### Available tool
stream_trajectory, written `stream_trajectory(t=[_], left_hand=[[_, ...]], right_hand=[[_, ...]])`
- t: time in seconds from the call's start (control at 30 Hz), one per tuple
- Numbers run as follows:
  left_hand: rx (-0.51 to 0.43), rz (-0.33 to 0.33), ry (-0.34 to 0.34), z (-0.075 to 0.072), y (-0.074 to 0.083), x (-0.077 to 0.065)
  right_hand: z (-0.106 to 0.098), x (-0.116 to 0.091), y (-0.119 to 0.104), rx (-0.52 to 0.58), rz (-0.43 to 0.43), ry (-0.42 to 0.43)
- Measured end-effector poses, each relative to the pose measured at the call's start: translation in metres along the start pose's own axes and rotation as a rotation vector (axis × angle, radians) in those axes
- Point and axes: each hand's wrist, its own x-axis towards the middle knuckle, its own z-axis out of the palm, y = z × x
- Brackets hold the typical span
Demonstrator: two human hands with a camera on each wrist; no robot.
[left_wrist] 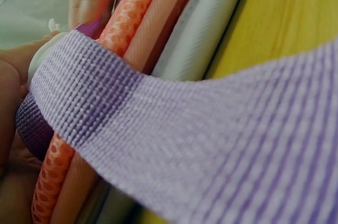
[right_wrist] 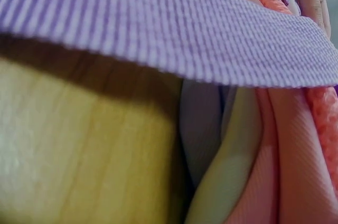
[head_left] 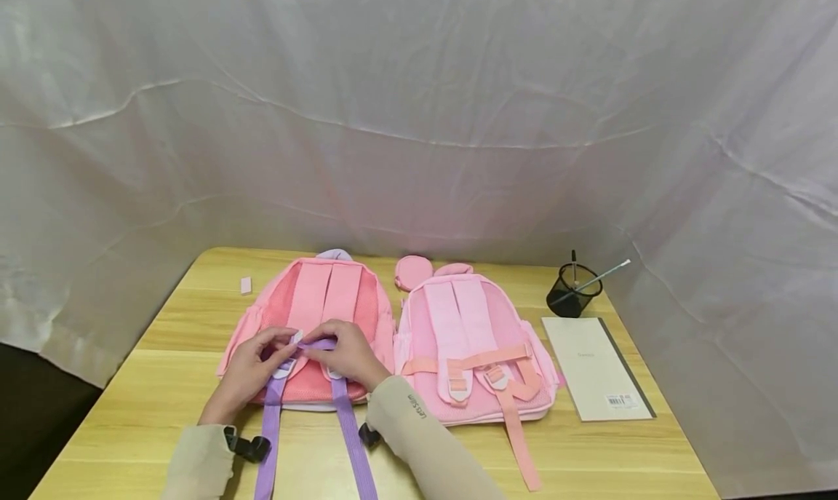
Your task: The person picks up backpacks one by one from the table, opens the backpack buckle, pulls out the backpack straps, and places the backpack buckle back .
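Note:
A coral backpack [head_left: 380, 303] lies on the table with its strap side up. My left hand [head_left: 252, 365] pinches a small white buckle [head_left: 297, 336] over the middle of that backpack. Close against it, my right hand [head_left: 345, 351] pinches purple webbing [head_left: 318, 345] between thumb and fingers. Two long purple straps [head_left: 267, 442] run from the backpack's lower buckles toward the near edge. In the left wrist view a purple strap [left_wrist: 158, 123] crosses in front and partly hides the fingers; another purple strap [right_wrist: 158, 28] does likewise in the right wrist view.
To the right lies a light pink backpack [head_left: 419, 340] with peach straps, a round pink pouch [head_left: 414, 273] behind it. Farther right are a white notepad [head_left: 585, 362] and a black mesh pen holder [head_left: 566, 303]. A small pale block [head_left: 245, 285] sits back left.

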Motion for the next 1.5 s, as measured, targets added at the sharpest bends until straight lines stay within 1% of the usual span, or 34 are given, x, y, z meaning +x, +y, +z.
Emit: stream_trajectory(t=[0.1,0.4,0.6,0.77,0.83,0.93,1.0,1.1,1.23,1.37,1.5], left_hand=[[-0.002,-0.012,-0.001,0.0003,0.0004,-0.0002],[-0.055,-0.023,-0.014,0.002,-0.002,0.001],[-0.032,0.005,-0.019,0.0033,-0.0031,0.0018],[0.003,0.024,-0.018,0.0049,-0.0052,0.0015],[-0.001,0.007,-0.01,0.0047,-0.0058,0.001],[-0.029,-0.037,0.008,0.0035,-0.0061,0.0007],[-0.046,-0.06,0.017,0.0025,-0.0055,0.001],[-0.058,-0.073,0.019,0.0023,-0.005,0.0015],[-0.056,-0.042,0.021,0.0025,-0.0037,0.0011],[-0.047,-0.012,0.009,0.0014,-0.0023,-0.0001],[-0.021,-0.02,-0.001,0.001,-0.0009,-0.0007]], right_hand=[[0.0008,-0.0007,0.0017,-0.002,-0.003,0.016],[0.0019,-0.0007,0.0054,0.008,-0.034,0.046],[0.0014,-0.0008,0.0053,0.013,-0.035,0.043],[0.0017,-0.0003,0.0049,0.074,-0.026,0.024],[0.0021,0.0001,0.0049,0.094,-0.024,0.012],[0.0023,0.0004,0.005,0.101,-0.017,0.006],[0.0018,0.0003,0.0052,0.09,-0.011,0.017],[0.0011,-0.0002,0.0054,0.074,-0.003,0.041],[0.0005,-0.0006,0.0049,0.053,-0.009,0.06],[0.0016,-0.0001,0.0056,0.052,-0.019,0.058],[0.0021,0.0004,0.0063,0.053,-0.02,0.049]])
